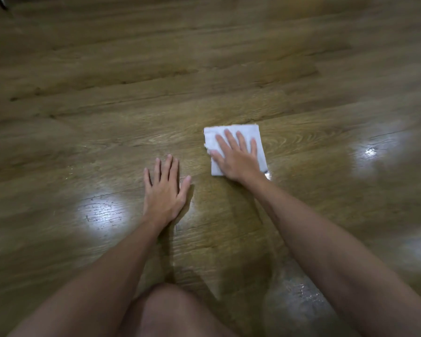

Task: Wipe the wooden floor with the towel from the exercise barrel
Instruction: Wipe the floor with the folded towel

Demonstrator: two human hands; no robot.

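A folded white towel point(246, 135) lies flat on the wooden floor point(156, 88), right of the centre of the view. My right hand point(236, 156) presses on it with straight, spread fingers and covers its near half. My left hand point(164, 190) rests flat on the bare floor to the left of the towel, fingers straight, apart from the cloth. The exercise barrel is out of view.
Shiny brown planks fill the view, with bright light reflections at the left point(102, 210) and right point(372, 152). My bare knee point(170, 312) is at the bottom centre. A dark object point(0, 2) shows at the top left corner.
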